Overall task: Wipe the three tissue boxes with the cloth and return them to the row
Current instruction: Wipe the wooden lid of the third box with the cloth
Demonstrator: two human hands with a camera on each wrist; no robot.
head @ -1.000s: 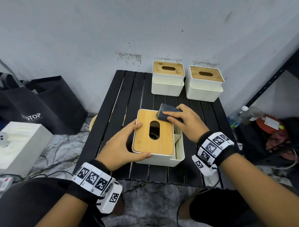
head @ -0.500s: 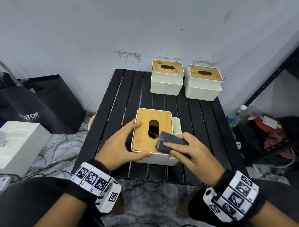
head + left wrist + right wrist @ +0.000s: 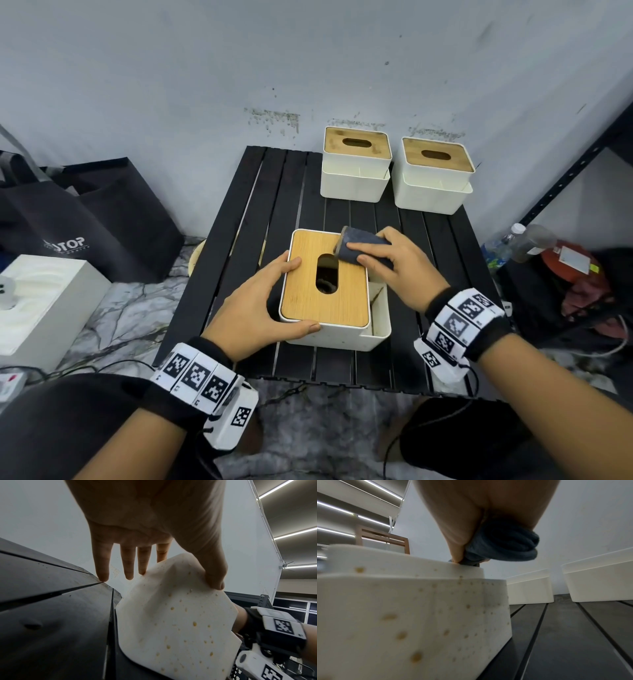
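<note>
A white tissue box (image 3: 342, 334) with a bamboo lid (image 3: 308, 301) stands near the front of the black slatted table (image 3: 239, 240); its side is speckled with yellowish spots (image 3: 419, 615) (image 3: 180, 622). My left hand (image 3: 260, 301) grips its near-left corner, thumb on the front edge. My right hand (image 3: 400, 267) holds a folded dark blue cloth (image 3: 359, 250) (image 3: 501, 545) pressed on the lid's far right corner. Two more tissue boxes, one (image 3: 356, 164) beside the other (image 3: 435, 174), stand in a row at the back against the wall.
A black bag (image 3: 85, 219) and a white box (image 3: 44, 308) sit on the floor to the left. Bottles (image 3: 513, 243) and a dark shelf frame (image 3: 565, 171) are at the right. The left half of the table holds nothing.
My right hand has swept the cloth from the lid's near right edge back up to its far right corner. The left hand has kept its hold on the box.
</note>
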